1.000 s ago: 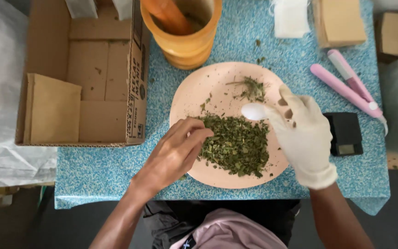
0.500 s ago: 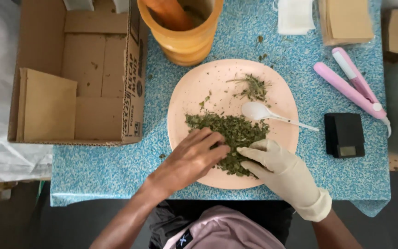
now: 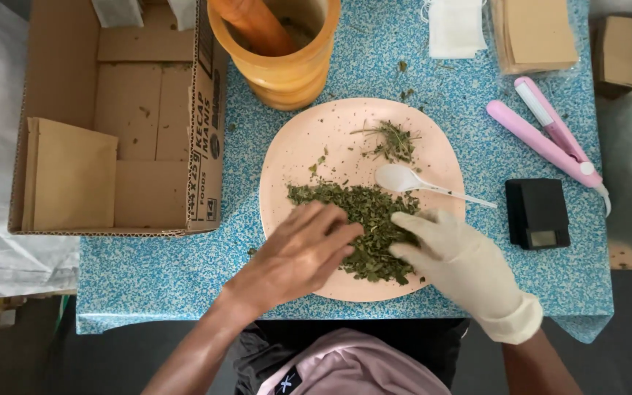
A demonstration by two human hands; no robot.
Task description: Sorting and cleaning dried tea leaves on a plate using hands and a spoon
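Note:
A round peach plate (image 3: pixel 301 150) lies on a blue speckled table (image 3: pixel 155 267). A heap of dried green leaves (image 3: pixel 363 212) covers its near half, and a small clump of stems (image 3: pixel 395 140) lies at its far side. A white plastic spoon (image 3: pixel 407 179) rests on the plate, free of both hands. My bare left hand (image 3: pixel 303 252) presses its fingers into the left of the heap. My gloved right hand (image 3: pixel 456 252) touches the heap's right side, fingers spread. Whether either hand pinches leaves is hidden.
An orange wooden mortar with a pestle (image 3: pixel 279 44) stands behind the plate. An open cardboard box (image 3: pixel 118 124) holding brown paper pouches sits at the left. At the right lie a pink hair-iron-like sealer (image 3: pixel 546 139), a small black scale (image 3: pixel 538 213), white bags and brown pouches (image 3: pixel 535 33).
My right hand let the spoon rest on the plate and came down to the leaf heap. My left hand slid further into the leaves.

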